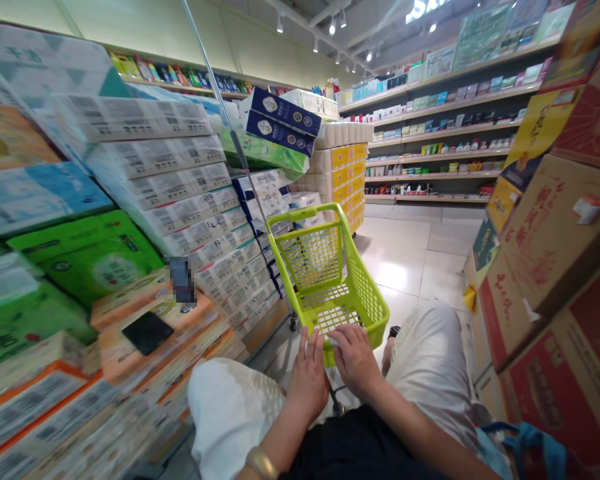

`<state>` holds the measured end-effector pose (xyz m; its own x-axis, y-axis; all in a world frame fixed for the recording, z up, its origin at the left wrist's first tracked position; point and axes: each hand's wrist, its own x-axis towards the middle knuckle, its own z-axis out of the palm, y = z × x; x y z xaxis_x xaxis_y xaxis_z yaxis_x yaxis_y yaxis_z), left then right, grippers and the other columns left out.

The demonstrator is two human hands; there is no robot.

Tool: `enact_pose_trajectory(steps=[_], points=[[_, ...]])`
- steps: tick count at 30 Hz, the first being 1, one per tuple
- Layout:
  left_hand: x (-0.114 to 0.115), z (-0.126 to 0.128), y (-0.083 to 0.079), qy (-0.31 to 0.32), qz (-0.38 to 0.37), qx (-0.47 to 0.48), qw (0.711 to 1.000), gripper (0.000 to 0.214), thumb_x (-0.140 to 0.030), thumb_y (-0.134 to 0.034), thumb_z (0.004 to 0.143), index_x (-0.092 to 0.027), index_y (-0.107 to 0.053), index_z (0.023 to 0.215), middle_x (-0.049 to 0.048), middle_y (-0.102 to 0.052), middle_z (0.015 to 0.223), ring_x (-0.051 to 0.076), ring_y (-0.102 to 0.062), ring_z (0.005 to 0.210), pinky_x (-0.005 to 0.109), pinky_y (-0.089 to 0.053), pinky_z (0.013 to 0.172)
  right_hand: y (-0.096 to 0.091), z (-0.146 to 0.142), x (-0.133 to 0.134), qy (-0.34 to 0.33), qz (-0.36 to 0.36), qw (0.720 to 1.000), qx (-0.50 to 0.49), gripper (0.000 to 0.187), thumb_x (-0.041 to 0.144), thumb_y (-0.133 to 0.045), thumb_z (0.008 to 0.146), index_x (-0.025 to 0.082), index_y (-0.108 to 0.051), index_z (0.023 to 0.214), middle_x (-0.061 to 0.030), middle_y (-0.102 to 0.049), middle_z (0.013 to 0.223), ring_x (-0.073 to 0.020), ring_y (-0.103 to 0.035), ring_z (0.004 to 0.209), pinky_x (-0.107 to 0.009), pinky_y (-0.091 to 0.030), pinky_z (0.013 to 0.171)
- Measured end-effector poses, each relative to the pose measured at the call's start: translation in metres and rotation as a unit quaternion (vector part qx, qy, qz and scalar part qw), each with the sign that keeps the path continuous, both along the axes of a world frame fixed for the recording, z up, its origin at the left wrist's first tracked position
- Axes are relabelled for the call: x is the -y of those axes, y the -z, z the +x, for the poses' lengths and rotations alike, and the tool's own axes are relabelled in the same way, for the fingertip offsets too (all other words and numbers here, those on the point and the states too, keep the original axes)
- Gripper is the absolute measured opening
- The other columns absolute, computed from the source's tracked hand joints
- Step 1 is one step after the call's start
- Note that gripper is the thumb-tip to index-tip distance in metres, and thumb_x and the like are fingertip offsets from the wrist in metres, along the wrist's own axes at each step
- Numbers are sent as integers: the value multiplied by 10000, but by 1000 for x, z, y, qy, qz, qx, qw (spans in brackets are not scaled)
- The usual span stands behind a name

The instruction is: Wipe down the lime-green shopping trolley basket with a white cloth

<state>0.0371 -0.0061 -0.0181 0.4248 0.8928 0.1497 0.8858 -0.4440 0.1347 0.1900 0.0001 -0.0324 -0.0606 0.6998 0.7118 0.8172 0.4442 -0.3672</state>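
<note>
A lime-green shopping basket (360,300) on a wheeled frame stands right in front of me, with nothing seen in it. My left hand (309,373) is at its near rim, with the fingers stretched out and holding nothing. Beside it, my right hand (355,357) bends over the same rim with its fingers together. A small whitish patch shows at those fingertips, too small to name. A thin metal pole (220,93) rises from the basket's left side.
Stacked tissue packs (180,180) line the left. A black flat object (147,332) and a blurred phone-like thing (181,280) lie on orange packs. Cardboard cartons (555,240) stand at right. Stocked shelves (440,127) are beyond the tiled floor (400,267).
</note>
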Motion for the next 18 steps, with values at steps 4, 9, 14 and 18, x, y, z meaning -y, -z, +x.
enact_pose_trajectory(steps=[4,9,14,18], points=[[0,-2,1,12,17,7,1000,770,-30,-407,685,-91,-289,1443,105,-298,1544,269,-9,1473,463,-272,1168,1,13,-3,6,-2,1000,9,285,155,-478,855,212,-613,1100,-71,-598,1051,-216,-507,1029,-374,-377,945],[1,-4,2,22,32,6,999,767,-48,-424,686,-80,-289,1440,117,-300,1541,280,8,1472,465,-283,1164,7,59,-14,116,10,993,-14,264,193,-458,875,189,-623,1082,-90,-601,1048,-241,-503,1031,-411,-365,945],[0,-4,4,17,30,2,999,769,-40,-425,679,-68,-288,1435,124,-291,1543,281,13,1471,464,-275,1166,5,51,-9,106,4,994,5,230,179,-488,838,204,-630,1017,-66,-603,968,-224,-514,946,-371,-356,885],[-2,-9,5,12,34,4,999,765,-38,-424,676,-77,-291,1428,125,-283,1546,275,-3,1472,469,-273,1167,-2,38,-5,76,-27,996,27,192,175,-512,813,217,-627,961,-35,-577,861,-201,-505,847,-337,-332,810]])
